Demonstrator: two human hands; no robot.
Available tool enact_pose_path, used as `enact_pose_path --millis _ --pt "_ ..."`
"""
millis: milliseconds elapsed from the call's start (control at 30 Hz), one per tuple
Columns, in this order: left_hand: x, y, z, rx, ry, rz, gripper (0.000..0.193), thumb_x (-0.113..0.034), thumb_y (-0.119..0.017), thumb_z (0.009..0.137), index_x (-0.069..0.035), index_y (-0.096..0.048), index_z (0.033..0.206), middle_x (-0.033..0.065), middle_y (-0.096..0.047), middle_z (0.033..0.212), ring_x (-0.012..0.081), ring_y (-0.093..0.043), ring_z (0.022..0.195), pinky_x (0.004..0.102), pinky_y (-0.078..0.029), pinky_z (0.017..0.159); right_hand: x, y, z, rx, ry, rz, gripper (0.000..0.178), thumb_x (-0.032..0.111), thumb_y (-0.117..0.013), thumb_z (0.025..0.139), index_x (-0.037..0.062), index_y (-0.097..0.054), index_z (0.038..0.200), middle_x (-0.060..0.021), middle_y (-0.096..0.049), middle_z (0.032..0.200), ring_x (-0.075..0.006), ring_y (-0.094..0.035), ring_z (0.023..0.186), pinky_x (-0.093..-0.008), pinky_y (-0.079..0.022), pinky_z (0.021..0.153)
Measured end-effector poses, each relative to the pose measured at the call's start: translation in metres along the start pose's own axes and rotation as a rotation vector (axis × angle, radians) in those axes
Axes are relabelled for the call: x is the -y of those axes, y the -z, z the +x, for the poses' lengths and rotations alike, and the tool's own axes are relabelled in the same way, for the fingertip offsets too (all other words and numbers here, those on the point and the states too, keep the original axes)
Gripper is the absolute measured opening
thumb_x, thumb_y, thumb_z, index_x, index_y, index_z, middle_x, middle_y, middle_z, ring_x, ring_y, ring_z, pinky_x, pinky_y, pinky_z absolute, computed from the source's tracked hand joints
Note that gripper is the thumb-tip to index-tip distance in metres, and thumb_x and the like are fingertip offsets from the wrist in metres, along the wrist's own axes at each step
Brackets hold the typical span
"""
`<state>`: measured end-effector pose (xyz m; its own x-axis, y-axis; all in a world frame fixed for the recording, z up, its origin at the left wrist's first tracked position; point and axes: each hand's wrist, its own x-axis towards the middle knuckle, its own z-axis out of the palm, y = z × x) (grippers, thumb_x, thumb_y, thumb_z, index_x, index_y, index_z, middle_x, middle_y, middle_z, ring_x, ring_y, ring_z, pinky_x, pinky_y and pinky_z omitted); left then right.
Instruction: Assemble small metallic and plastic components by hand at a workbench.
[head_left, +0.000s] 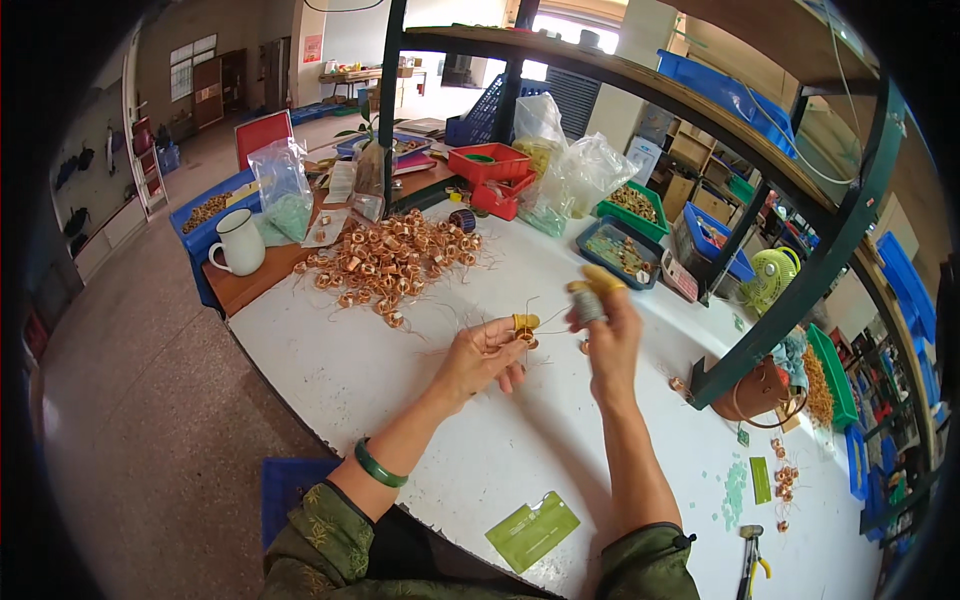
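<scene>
My left hand (pixel 480 358) pinches a small copper-wire coil (pixel 527 338) between thumb and fingers; a yellow finger cot covers one fingertip. Thin wire ends stick out of the coil, and one wire (pixel 552 322) runs across to my right hand (pixel 608 330). That hand is raised just right of the coil, somewhat blurred, its fingers curled, with yellow and grey wrapping on them. Beyond my left hand lies a big heap of similar copper coils (pixel 385 262), their loose wire ends spreading over the white table (pixel 400 385).
Left of the heap stands a white mug (pixel 238 243). Red bins (pixel 490 162), plastic bags (pixel 580 180) and a dark tray (pixel 618 252) line the back. A green shelf post (pixel 800 270) rises at right. Nearer lie a green card (pixel 533 530), pale green chips (pixel 735 495) and pliers (pixel 752 560).
</scene>
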<state>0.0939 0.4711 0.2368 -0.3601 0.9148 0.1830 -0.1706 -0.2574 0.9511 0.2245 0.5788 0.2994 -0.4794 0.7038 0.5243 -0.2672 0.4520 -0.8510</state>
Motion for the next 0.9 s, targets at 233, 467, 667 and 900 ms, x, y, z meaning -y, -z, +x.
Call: enact_pose_path --millis 233,467,667,900 --pt "-0.001 -0.003 0.0 0.013 -0.026 -0.021 0.029 -0.011 -0.06 0.092 -0.004 -0.057 0.12 0.0095 -0.068 0.096 0.0105 -0.062 0.062 0.0192 -0.049 0.048 -0.009 -0.013 -0.012 0.214 0.037 -0.163 0.033 -0.007 -0.047 0.083 0.001 -0.059 0.113 -0.0078 -0.067 0.094 -0.013 -0.057 0.071 -0.0228 -0.046 0.064" --pt "-0.002 -0.006 -0.001 -0.013 -0.067 -0.316 0.026 -0.012 -0.058 0.093 -0.006 -0.053 0.118 0.0101 -0.067 0.096 0.0112 -0.063 0.066 0.0187 -0.049 0.051 -0.017 -0.013 -0.01 0.046 -0.197 0.329 0.031 -0.008 -0.042 0.083 0.0019 -0.061 0.106 -0.0088 -0.067 0.092 -0.0135 -0.057 0.069 -0.0229 -0.045 0.064" --pt "-0.01 0.001 -0.004 0.057 -0.011 -0.289 0.027 -0.014 -0.059 0.093 -0.006 -0.052 0.117 0.0117 -0.067 0.1 0.0121 -0.063 0.068 0.0188 -0.049 0.053 -0.012 -0.018 -0.012 0.044 -0.128 0.269 0.035 -0.012 -0.038 0.08 0.0019 -0.06 0.103 -0.0108 -0.065 0.091 -0.015 -0.06 0.068 -0.0228 -0.046 0.061" --pt "-0.007 0.003 -0.002 0.099 0.027 -0.343 0.026 -0.014 -0.061 0.092 -0.007 -0.053 0.116 0.0126 -0.066 0.103 0.0129 -0.063 0.073 0.02 -0.048 0.056 -0.015 -0.017 -0.012 0.046 -0.03 0.19 0.035 -0.012 -0.039 0.08 0.003 -0.06 0.104 -0.0115 -0.065 0.092 -0.015 -0.061 0.066 -0.023 -0.045 0.061"
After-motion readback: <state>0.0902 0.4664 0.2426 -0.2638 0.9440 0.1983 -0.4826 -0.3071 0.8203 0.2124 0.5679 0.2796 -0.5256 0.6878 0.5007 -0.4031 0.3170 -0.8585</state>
